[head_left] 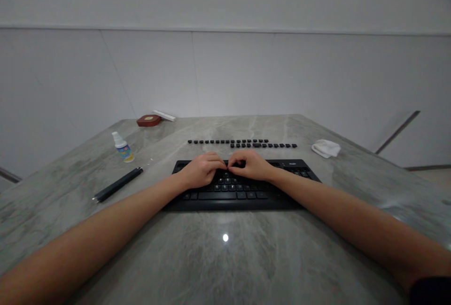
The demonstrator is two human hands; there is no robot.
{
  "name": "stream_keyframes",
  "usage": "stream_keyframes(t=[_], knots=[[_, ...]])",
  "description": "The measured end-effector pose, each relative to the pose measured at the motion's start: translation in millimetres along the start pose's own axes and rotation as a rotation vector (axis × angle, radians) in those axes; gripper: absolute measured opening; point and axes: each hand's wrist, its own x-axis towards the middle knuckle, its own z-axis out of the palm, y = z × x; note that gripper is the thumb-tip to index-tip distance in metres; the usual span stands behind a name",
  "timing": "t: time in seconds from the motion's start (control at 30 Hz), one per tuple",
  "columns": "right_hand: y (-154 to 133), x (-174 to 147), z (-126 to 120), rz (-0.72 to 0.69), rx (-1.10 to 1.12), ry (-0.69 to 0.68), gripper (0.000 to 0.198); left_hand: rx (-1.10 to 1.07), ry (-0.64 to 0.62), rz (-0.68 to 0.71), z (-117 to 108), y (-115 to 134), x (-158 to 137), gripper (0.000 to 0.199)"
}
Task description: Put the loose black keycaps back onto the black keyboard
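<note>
A black keyboard (225, 204) lies on the table in front of me. My left hand (201, 169) and my right hand (251, 166) meet over its upper middle, fingertips almost touching. Both hands are closed in a pinch at a tiny dark piece (227, 168) that looks like a keycap; the fingers partly hide it. Whether it sits on the board or is lifted, I cannot tell. Behind the keyboard, loose black keycaps stand in two rows, a farther row (228, 141) and a nearer row (263, 145) offset to the right. Lower keys (227, 187) show below my fingers.
On the left of the grey marbled table (225, 262) are a small spray bottle (124, 148) and a black pen-like tool (118, 184). A red-brown case (148, 120) and a white flat item (165, 115) lie at the back left, a crumpled white cloth (326, 148) at right.
</note>
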Motion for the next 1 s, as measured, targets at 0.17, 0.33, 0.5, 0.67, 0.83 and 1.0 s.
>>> stream_keyframes(t=[0.17, 0.33, 0.5, 0.67, 0.83, 1.0], knots=[[1.6, 0.9, 1.1, 0.029, 0.033, -0.005, 0.007, -0.010, -0.016, -0.018, -0.7, 0.4, 0.5, 0.038], [3.6, 1.2, 1.1, 0.035, 0.072, -0.007, 0.007, -0.030, -0.010, -0.015, 0.4, -2.1, -0.3, 0.040], [1.7, 0.8, -0.9, -0.041, 0.079, -0.009, 0.009, -0.028, -0.013, 0.010, 0.7, -3.9, -0.5, 0.041], [-3.7, -1.0, 0.5, -0.180, -0.017, 0.029, 0.012, 0.014, -0.010, 0.068, -2.5, 0.3, 1.4, 0.042], [-11.5, -2.0, 0.8, -0.308, -0.188, -0.008, 0.021, 0.084, -0.072, 0.118, -4.1, 6.1, 3.6, 0.039], [-14.4, 0.1, -3.3, -0.276, -0.250, -0.092, 0.027, 0.107, -0.127, 0.086, -2.5, 6.8, 6.2, 0.033]])
